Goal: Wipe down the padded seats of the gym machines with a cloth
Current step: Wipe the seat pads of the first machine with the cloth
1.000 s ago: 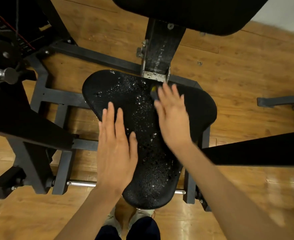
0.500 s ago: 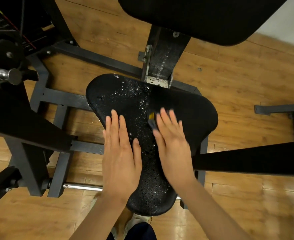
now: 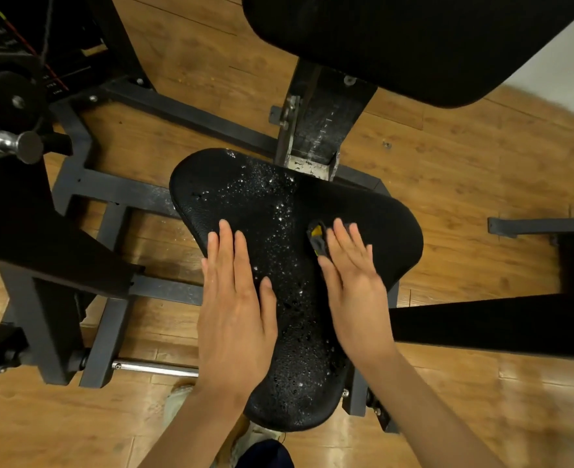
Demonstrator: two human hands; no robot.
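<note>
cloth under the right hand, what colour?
Dark grey with a yellow patch; the cloth pokes out beside the right hand, head view.

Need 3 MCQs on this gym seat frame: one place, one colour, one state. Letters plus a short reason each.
1. Where is the cloth?
A. Under the right hand, on the seat
B. Under the left hand
C. On the floor

2. Which bright colour shows on the cloth?
A. Red
B. Yellow
C. White

3. State of the seat's middle strip?
A. Dry
B. Torn open
C. Beaded with droplets

Answers:
1 A, the cloth peeks out beside the right hand's fingers.
2 B, a yellow patch shows on its dark fabric.
3 C, droplets glint between the hands.
</note>
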